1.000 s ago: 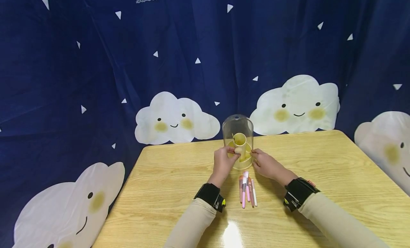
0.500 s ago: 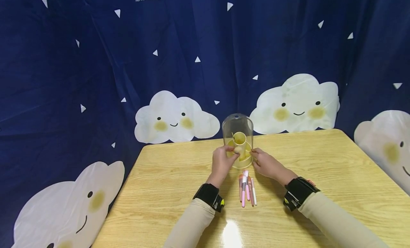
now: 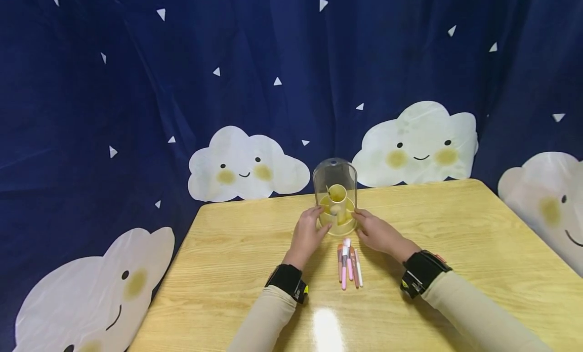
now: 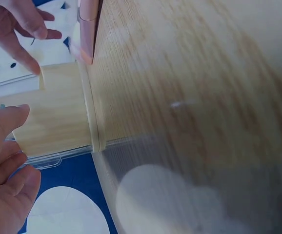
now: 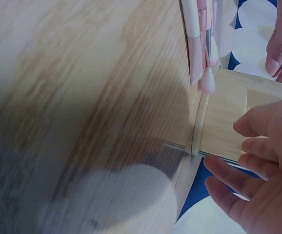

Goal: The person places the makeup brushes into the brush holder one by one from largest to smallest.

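Observation:
A cream makeup brush holder stands near the table's back, with a clear domed cover rising behind its upright tube. A small pale rounded piece shows against the tube; its kind cannot be told. At the holder's left, my left hand has its fingers spread, nothing held between them, as the left wrist view also shows. My right hand is at the right side, a fingertip touching the rim and the other fingers loosely extended. Several makeup brushes lie in front of the holder.
The wooden table reaches back to a dark blue curtain printed with white clouds. Black straps circle both wrists, including the right wrist strap.
Earlier my left hand pinched the small pale piece by the tube; now its fingers have parted and drawn back left. My right hand stays at the holder's right side. The view tilts slightly.

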The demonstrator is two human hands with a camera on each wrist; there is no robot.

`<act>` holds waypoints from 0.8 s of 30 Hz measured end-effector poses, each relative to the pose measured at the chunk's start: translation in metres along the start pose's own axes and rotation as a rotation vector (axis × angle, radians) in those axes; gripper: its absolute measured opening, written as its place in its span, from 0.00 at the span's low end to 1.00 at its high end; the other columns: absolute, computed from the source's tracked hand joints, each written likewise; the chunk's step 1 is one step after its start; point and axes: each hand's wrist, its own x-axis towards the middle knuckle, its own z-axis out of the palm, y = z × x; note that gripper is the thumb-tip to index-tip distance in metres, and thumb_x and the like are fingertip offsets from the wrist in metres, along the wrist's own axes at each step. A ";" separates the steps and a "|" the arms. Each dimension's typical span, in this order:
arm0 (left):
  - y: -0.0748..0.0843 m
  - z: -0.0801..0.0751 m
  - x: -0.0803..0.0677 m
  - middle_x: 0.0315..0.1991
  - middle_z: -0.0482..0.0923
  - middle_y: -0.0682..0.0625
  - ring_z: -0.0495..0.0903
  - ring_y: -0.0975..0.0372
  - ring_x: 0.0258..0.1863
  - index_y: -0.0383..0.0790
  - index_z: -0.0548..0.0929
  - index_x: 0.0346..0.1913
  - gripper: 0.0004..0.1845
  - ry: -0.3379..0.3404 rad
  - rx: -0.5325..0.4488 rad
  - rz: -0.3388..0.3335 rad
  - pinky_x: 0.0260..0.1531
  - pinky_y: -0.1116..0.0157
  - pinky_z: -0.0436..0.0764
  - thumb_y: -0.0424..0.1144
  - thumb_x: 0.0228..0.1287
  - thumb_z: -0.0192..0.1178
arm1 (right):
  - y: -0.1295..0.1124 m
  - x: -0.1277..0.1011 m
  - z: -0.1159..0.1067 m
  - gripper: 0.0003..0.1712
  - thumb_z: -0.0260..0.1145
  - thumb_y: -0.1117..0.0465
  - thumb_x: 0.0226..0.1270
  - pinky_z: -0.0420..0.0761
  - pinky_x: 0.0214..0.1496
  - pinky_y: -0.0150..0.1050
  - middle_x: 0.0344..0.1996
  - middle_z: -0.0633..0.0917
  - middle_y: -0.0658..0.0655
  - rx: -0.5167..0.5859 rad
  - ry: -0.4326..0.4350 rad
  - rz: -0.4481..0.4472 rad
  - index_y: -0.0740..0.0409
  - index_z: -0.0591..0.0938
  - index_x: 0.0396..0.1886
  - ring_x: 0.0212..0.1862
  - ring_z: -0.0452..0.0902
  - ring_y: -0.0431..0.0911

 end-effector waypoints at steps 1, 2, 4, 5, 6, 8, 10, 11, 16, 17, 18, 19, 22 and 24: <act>-0.001 0.000 0.000 0.63 0.78 0.39 0.77 0.50 0.64 0.32 0.82 0.60 0.26 -0.003 0.005 -0.003 0.64 0.60 0.75 0.41 0.62 0.73 | -0.001 0.000 0.000 0.29 0.63 0.71 0.67 0.73 0.66 0.59 0.67 0.70 0.78 -0.002 -0.003 -0.003 0.80 0.71 0.66 0.67 0.70 0.69; -0.001 -0.001 0.000 0.64 0.78 0.39 0.77 0.50 0.64 0.32 0.82 0.61 0.27 -0.007 0.007 -0.007 0.64 0.60 0.75 0.41 0.62 0.73 | -0.001 0.001 -0.001 0.29 0.63 0.70 0.68 0.72 0.67 0.59 0.68 0.69 0.78 -0.001 -0.006 -0.001 0.79 0.71 0.66 0.67 0.69 0.69; -0.002 -0.001 0.000 0.64 0.78 0.39 0.77 0.50 0.65 0.32 0.81 0.61 0.27 -0.011 0.005 -0.009 0.64 0.60 0.75 0.41 0.62 0.73 | -0.002 0.000 -0.002 0.29 0.63 0.70 0.68 0.72 0.67 0.59 0.68 0.69 0.78 -0.004 -0.011 0.001 0.79 0.71 0.67 0.68 0.69 0.69; -0.002 -0.001 0.000 0.65 0.77 0.39 0.76 0.51 0.65 0.32 0.81 0.61 0.27 -0.018 0.007 -0.012 0.64 0.60 0.75 0.41 0.62 0.73 | -0.002 0.000 -0.002 0.30 0.63 0.70 0.68 0.71 0.67 0.59 0.68 0.69 0.78 -0.009 -0.011 0.000 0.79 0.71 0.67 0.68 0.69 0.68; -0.002 -0.002 0.000 0.65 0.77 0.39 0.76 0.51 0.65 0.32 0.81 0.62 0.27 -0.022 0.006 -0.013 0.64 0.60 0.75 0.41 0.63 0.73 | -0.003 0.000 -0.002 0.29 0.63 0.70 0.68 0.71 0.67 0.59 0.68 0.70 0.78 -0.013 -0.010 -0.002 0.79 0.71 0.67 0.68 0.69 0.69; -0.003 -0.002 -0.001 0.65 0.77 0.39 0.76 0.51 0.66 0.32 0.80 0.62 0.28 -0.030 0.009 -0.017 0.65 0.60 0.75 0.42 0.63 0.73 | -0.003 -0.001 -0.002 0.29 0.64 0.70 0.68 0.72 0.67 0.60 0.67 0.70 0.78 -0.017 -0.007 -0.006 0.78 0.71 0.66 0.68 0.69 0.69; -0.003 -0.002 -0.003 0.66 0.76 0.39 0.76 0.51 0.66 0.32 0.80 0.63 0.28 -0.038 0.017 -0.019 0.65 0.60 0.74 0.42 0.63 0.72 | -0.004 -0.002 -0.001 0.29 0.64 0.70 0.67 0.72 0.67 0.60 0.66 0.71 0.78 -0.023 0.001 -0.017 0.79 0.72 0.65 0.67 0.70 0.69; -0.003 -0.001 -0.004 0.66 0.76 0.39 0.75 0.51 0.66 0.32 0.80 0.63 0.29 -0.042 0.023 -0.021 0.65 0.61 0.74 0.42 0.63 0.72 | -0.004 -0.003 0.000 0.28 0.64 0.70 0.67 0.72 0.67 0.60 0.66 0.71 0.78 -0.024 0.005 -0.023 0.79 0.72 0.65 0.66 0.70 0.69; -0.004 -0.002 -0.007 0.67 0.74 0.39 0.74 0.50 0.67 0.32 0.78 0.65 0.30 -0.055 0.048 -0.016 0.66 0.60 0.73 0.43 0.64 0.72 | -0.008 -0.005 -0.001 0.27 0.63 0.71 0.67 0.73 0.65 0.60 0.64 0.73 0.78 -0.035 0.033 -0.046 0.79 0.73 0.64 0.64 0.73 0.70; -0.004 -0.002 -0.007 0.68 0.74 0.39 0.74 0.50 0.67 0.32 0.78 0.65 0.30 -0.056 0.053 -0.011 0.66 0.60 0.73 0.43 0.64 0.72 | -0.008 -0.004 -0.001 0.27 0.63 0.70 0.67 0.74 0.65 0.59 0.64 0.73 0.78 -0.036 0.036 -0.044 0.79 0.74 0.63 0.64 0.73 0.69; -0.004 -0.002 -0.007 0.68 0.73 0.39 0.73 0.50 0.67 0.32 0.78 0.66 0.31 -0.060 0.060 -0.007 0.66 0.60 0.73 0.43 0.64 0.72 | -0.009 -0.004 -0.001 0.26 0.63 0.70 0.68 0.74 0.65 0.59 0.64 0.73 0.78 -0.039 0.038 -0.040 0.79 0.74 0.63 0.64 0.73 0.69; -0.004 -0.002 -0.007 0.68 0.73 0.38 0.74 0.50 0.67 0.32 0.77 0.65 0.31 -0.058 0.066 0.003 0.66 0.60 0.73 0.43 0.64 0.72 | -0.010 -0.004 -0.001 0.26 0.63 0.69 0.68 0.75 0.64 0.59 0.64 0.73 0.78 -0.041 0.037 -0.031 0.78 0.74 0.63 0.64 0.74 0.69; -0.003 -0.001 -0.007 0.68 0.73 0.38 0.73 0.50 0.68 0.32 0.77 0.66 0.30 -0.061 0.084 0.018 0.66 0.60 0.73 0.44 0.65 0.71 | -0.011 -0.004 0.000 0.25 0.63 0.68 0.69 0.75 0.64 0.59 0.64 0.74 0.77 -0.039 0.032 -0.001 0.77 0.75 0.64 0.64 0.74 0.68; -0.002 -0.001 -0.008 0.68 0.72 0.38 0.72 0.50 0.68 0.32 0.76 0.66 0.30 -0.070 0.095 0.019 0.66 0.60 0.73 0.44 0.66 0.70 | -0.012 -0.005 0.000 0.25 0.62 0.68 0.70 0.75 0.64 0.59 0.64 0.74 0.77 -0.035 0.029 0.005 0.77 0.75 0.63 0.64 0.74 0.68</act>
